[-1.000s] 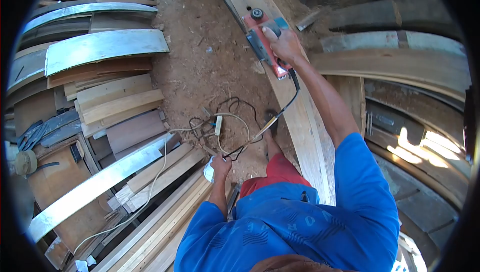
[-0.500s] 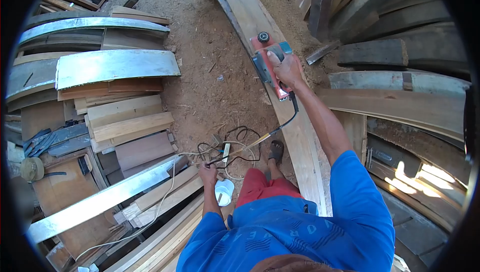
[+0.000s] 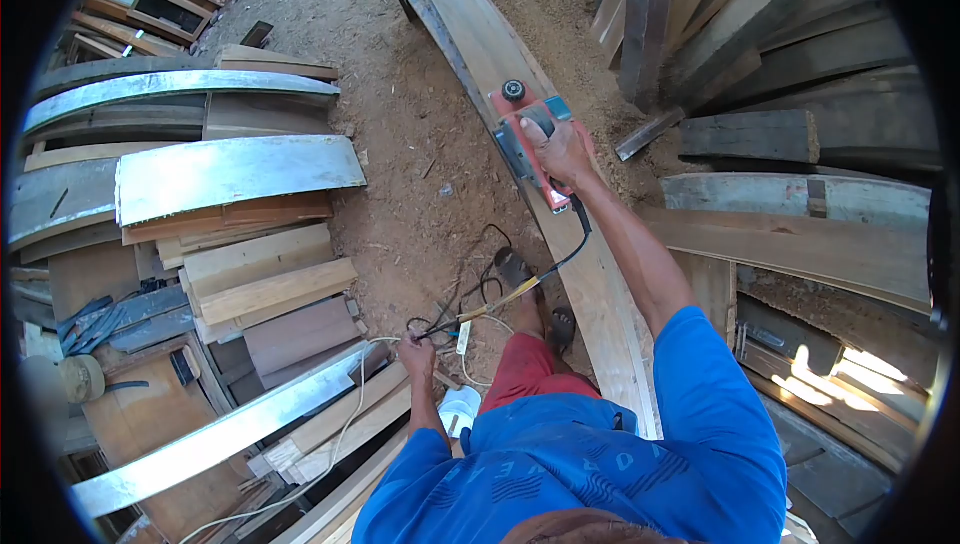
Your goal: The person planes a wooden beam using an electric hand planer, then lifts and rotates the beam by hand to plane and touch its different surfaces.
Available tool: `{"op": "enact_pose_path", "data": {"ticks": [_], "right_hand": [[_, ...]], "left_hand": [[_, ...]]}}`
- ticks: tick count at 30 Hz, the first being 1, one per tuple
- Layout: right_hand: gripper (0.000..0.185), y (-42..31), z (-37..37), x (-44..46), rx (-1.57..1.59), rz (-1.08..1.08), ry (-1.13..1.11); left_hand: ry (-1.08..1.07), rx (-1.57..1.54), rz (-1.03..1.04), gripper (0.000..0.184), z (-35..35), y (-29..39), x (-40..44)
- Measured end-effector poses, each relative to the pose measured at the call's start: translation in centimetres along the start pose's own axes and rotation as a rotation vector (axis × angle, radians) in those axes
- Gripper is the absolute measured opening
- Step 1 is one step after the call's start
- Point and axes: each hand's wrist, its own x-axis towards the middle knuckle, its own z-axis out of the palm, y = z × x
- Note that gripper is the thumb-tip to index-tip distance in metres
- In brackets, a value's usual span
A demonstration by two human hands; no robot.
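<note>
the red planer (image 3: 513, 149) sits upon the long board (image 3: 592, 289), its long axis running along the wood. the right hand (image 3: 562, 156) is the nearer one, directly above it, with grip wrapped on its top; the left hand (image 3: 416, 356), well apart, pinches the cord (image 3: 586, 232).

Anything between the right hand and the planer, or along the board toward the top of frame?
Nothing visible: the right hand grips the planer directly, and the board beyond it looks unobstructed. The cord trails behind.
</note>
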Motion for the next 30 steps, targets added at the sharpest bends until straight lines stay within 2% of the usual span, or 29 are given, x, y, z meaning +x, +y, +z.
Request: {"op": "enact_pose_path", "data": {"ticks": [2, 5, 6, 9, 12, 15, 18, 20, 22, 23, 26, 29, 30], "right_hand": [[0.082, -0.7, 0.1, 1.1, 0.003, -0.031, 0.033], [0.08, -0.1, 1.3, 3.9, 0.031, -0.097, 0.061], [0.08, -0.7, 1.3, 4.4, 0.04, -0.102, 0.07], [0.073, -3.3, 0.2, 5.6, 0.001, -0.04, -0.068], [0.079, -3.2, 1.3, 8.4, 0.024, -0.054, 0.002], [0.077, -4.3, 1.7, 10.2, 0.032, -0.091, 0.047], [0.075, -5.9, 2.1, 11.9, 0.051, -0.119, 0.098], [0.073, -6.4, 2.3, 13.5, -0.023, -0.012, 0.077], [0.071, -6.4, 2.4, 14.9, -0.071, 0.104, 0.016], [0.07, -6.6, 2.3, 15.7, -0.081, 0.149, -0.028], [0.068, -7.6, 2.6, 17.1, 0.003, 0.062, 0.007], [0.068, -9.4, 2.5, 18.6, -0.029, 0.201, -0.045], [0.068, -9.5, 2.8, 19.2, -0.031, 0.16, -0.012]], "left_hand": [[0.027, 0.02, 0.082, 0.009, 0.7, 0.4, 2.1], [0.0, -0.032, 0.003, 0.013, 0.7, 3.8, 4.8], [-0.022, -0.008, 0.017, 0.013, 1.4, 3.0, 6.2], [-0.099, 0.012, -0.011, 0.008, 1.7, 3.6, 8.8], [-0.101, -0.043, 0.01, 0.008, 1.1, 5.7, 10.4], [-0.136, -0.003, 0.029, 0.008, 1.3, 6.0, 12.9], [-0.149, -0.053, -0.08, 0.012, -0.1, 10.6, 14.4], [-0.057, 0.093, 0.111, 0.011, 1.5, 8.4, 16.8], [-0.029, 0.064, 0.23, 0.011, 3.2, 5.2, 19.2], [-0.063, 0.028, 0.187, 0.011, 3.1, 5.4, 19.3], [-0.088, -0.1, 0.097, 0.01, 2.1, 7.7, 20.1], [-0.09, -0.075, 0.108, 0.009, 0.6, 9.6, 20.1], [-0.087, -0.024, 0.107, 0.009, 0.7, 9.6, 20.3]]}}
